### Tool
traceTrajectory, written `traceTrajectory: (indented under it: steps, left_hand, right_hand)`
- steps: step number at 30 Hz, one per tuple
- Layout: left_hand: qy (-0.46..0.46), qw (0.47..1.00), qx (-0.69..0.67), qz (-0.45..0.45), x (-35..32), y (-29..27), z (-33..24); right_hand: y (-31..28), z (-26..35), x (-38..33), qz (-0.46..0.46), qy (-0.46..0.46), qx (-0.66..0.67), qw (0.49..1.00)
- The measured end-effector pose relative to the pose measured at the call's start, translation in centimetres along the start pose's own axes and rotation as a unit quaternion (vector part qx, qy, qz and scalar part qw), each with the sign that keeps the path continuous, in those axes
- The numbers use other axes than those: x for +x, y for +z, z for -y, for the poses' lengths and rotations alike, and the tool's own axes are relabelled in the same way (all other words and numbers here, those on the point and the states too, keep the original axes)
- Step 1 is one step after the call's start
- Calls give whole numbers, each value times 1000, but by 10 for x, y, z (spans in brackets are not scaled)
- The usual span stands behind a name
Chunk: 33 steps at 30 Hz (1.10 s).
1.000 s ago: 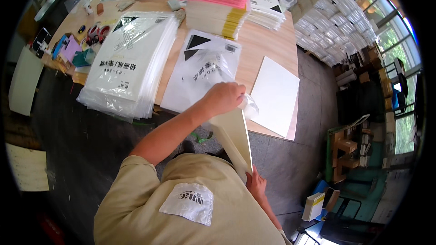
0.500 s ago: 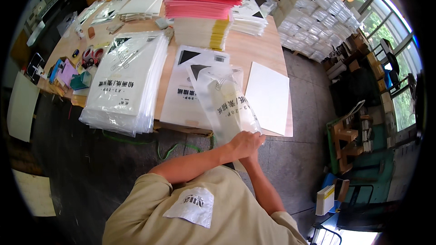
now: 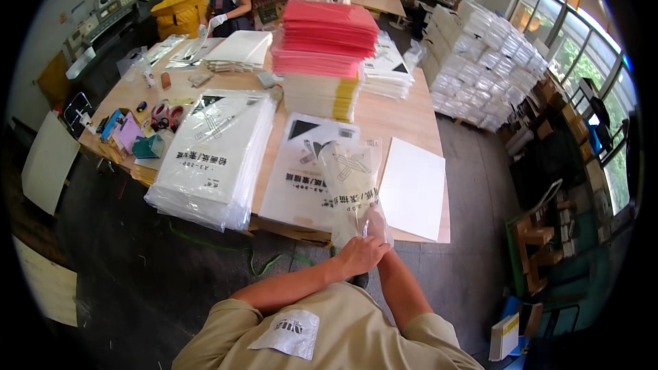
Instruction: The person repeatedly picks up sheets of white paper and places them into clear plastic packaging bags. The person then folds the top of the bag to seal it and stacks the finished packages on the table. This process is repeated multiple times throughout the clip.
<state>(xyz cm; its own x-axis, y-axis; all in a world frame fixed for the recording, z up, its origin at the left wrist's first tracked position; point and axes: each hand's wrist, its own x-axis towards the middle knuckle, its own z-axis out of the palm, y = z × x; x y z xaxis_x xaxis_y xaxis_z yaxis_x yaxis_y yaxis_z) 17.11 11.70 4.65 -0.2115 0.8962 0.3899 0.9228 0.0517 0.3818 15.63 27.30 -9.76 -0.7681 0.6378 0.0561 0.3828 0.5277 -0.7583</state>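
Observation:
A clear plastic bag (image 3: 351,181) with black print and a pencil drawing hangs over the table's front edge. My left hand (image 3: 362,257) is closed on its near, open end. My right hand (image 3: 375,223) reaches into the bag and shows blurred through the film; its fingers are hard to make out. Under and left of the bag lies a flat printed pack (image 3: 291,195) with a black corner. To the right rests a stack of plain white paper (image 3: 413,188). Farther left is a thick pile of clear printed bags (image 3: 209,157).
A tall pile of red and pink sheets (image 3: 325,38) stands on white stacks mid-table (image 3: 408,123). Tape rolls (image 3: 164,115) and small boxes (image 3: 127,130) sit at the left. Co-workers (image 3: 229,0) are beyond the table. Wrapped packs (image 3: 473,62) are stacked at the right.
My right hand has gone from beside my left hand at the bag's mouth to inside the bag. The view has tilted up, showing more of the co-workers.

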Motion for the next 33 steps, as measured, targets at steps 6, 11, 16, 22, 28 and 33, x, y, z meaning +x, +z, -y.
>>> traceTrajectory:
  steps: [6, 11, 16, 22, 28, 33]
  left_hand:
    - [-14, 1000, 4, -2, -18, -20, 18]
    - [-289, 906, -86, -297, -104, -1, 89]
    - [-531, 473, -691, -131, -139, 49, 99]
    - [-526, 596, -559, -237, -144, 105, 105]
    - [-540, 581, -553, -255, -136, 45, 104]
    - [-533, 516, -622, -251, -149, 40, 122]
  right_hand:
    - [-53, 56, -12, 91, -26, 93, 991]
    - [-38, 22, -7, 106, -8, -134, 985]
    - [-36, 12, -14, 120, -43, -152, 980]
    - [-40, 43, -33, 29, -285, -461, 840]
    - [-74, 123, -64, 169, -280, -381, 865]
    - [-60, 115, -117, 266, -373, -361, 812]
